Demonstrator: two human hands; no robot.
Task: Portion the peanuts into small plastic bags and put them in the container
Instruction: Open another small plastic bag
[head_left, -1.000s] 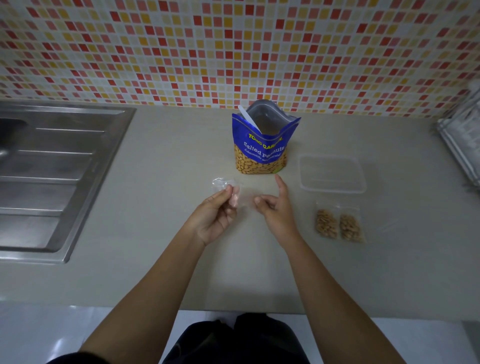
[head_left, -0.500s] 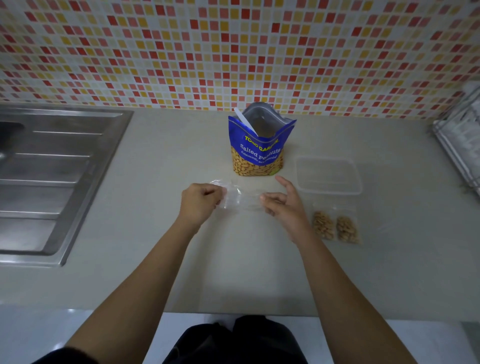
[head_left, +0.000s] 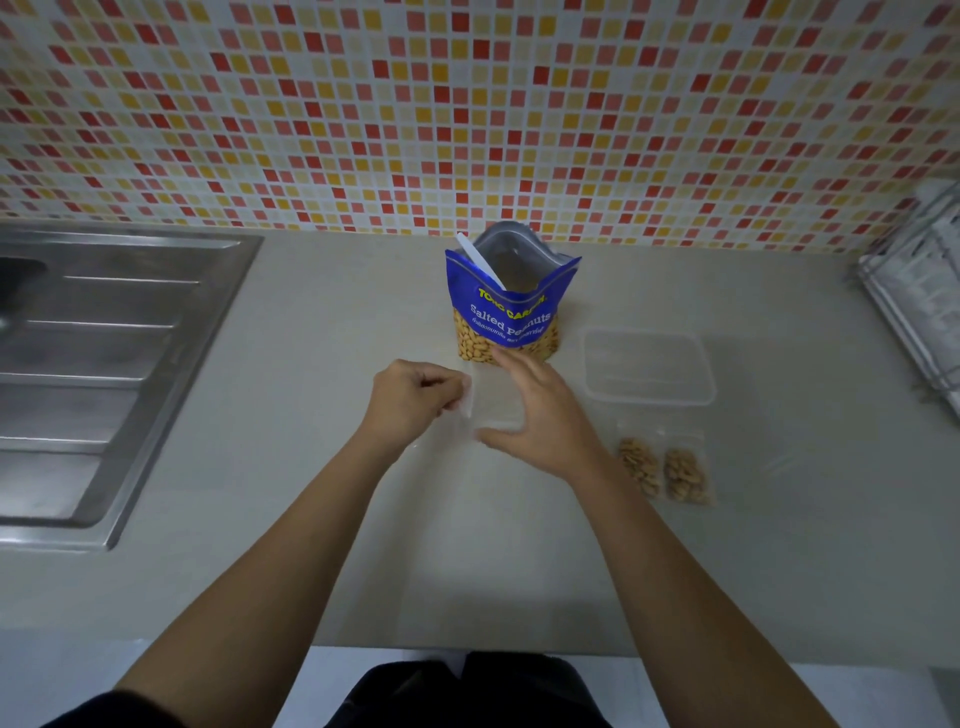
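Since only the head view is given: the empty bag (head_left: 493, 402), clear and hard to trace, sits between both hands over the counter (head_left: 311, 467). Left hand (head_left: 415, 397) is at its 9 o'clock, fingers curled, pinching the bag's edge, which runs 12 to 6. Right hand (head_left: 543, 415) is at its 3 o'clock, fingers spread, thumb low and forefinger high, bracketing the bag; contact can't be told. Peanut pouch (head_left: 506, 322) with spoon (head_left: 480, 261) stands at 12 o'clock, nearer the right hand, so that hand likely scoops. Container (head_left: 649, 401) at 2 o'clock, filled bags (head_left: 662, 467) at 4.
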